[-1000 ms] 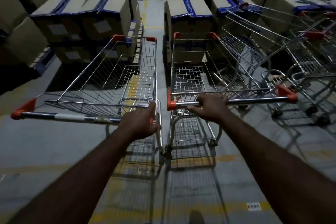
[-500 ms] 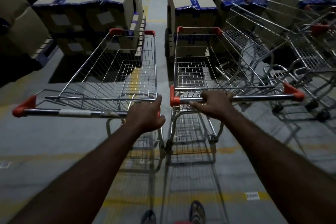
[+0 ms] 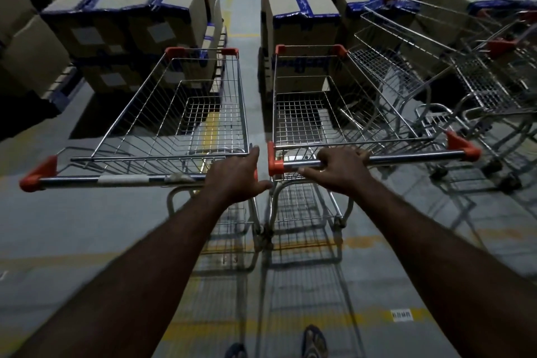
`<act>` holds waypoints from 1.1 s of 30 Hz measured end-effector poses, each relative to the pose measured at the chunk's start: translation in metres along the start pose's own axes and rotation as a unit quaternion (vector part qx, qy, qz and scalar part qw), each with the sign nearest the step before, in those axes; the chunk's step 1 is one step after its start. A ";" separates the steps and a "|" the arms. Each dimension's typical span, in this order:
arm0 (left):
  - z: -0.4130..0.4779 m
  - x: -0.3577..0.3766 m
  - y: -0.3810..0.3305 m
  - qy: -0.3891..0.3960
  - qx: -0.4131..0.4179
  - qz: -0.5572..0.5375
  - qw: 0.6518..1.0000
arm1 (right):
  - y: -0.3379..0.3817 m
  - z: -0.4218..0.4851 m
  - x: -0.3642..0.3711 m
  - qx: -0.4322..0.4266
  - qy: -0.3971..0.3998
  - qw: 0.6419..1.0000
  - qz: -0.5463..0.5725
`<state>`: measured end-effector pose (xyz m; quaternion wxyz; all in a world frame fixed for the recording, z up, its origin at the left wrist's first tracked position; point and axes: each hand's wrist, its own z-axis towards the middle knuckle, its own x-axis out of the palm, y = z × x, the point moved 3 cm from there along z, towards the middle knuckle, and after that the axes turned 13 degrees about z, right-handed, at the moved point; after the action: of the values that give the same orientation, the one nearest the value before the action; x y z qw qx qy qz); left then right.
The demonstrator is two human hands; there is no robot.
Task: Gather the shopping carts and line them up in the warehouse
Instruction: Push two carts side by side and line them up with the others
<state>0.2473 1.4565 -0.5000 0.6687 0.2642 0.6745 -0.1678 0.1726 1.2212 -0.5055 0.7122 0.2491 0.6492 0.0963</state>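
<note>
Two empty wire shopping carts with orange corner caps stand side by side in front of me. My left hand (image 3: 236,176) grips the right end of the left cart's (image 3: 174,113) handle bar. My right hand (image 3: 338,168) is closed over the handle bar of the right cart (image 3: 308,107), near its left end. Both carts point down the aisle between stacked boxes. More empty carts (image 3: 436,66) are parked at an angle on the right, close to the right cart's side.
Cardboard boxes with blue tape (image 3: 139,17) are stacked on pallets to the left, and more boxes (image 3: 299,14) stand straight ahead and to the right. A narrow aisle (image 3: 244,17) runs between them. Yellow floor lines (image 3: 290,325) cross below me, near my feet (image 3: 313,341).
Both carts have rolled forward toward the boxes with my hands on their handles. My feet have come into view at the bottom.
</note>
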 end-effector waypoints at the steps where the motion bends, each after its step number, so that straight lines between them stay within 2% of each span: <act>1: 0.003 0.000 -0.001 0.003 0.000 0.001 1.000 | 0.001 -0.001 0.001 -0.002 0.000 1.000 -0.001; 6: 0.016 -0.004 -0.005 0.015 0.001 0.006 1.000 | 0.005 0.000 -0.002 -0.001 0.004 0.999 -0.034; 15: 0.009 -0.003 -0.011 0.025 0.020 -0.015 0.999 | -0.001 -0.009 0.002 -0.006 0.011 1.000 -0.011; 30: 0.008 -0.013 -0.008 0.035 0.056 -0.023 0.998 | 0.011 -0.003 0.000 -0.025 0.010 0.999 -0.034; 33: 0.013 -0.012 -0.003 0.038 0.053 -0.052 0.997 | 0.016 0.002 -0.001 -0.019 0.007 0.999 -0.029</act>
<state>0.2562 1.4450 -0.4893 0.6178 0.2705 0.7024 -0.2275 0.1771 1.2339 -0.4968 0.7148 0.2161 0.6591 0.0893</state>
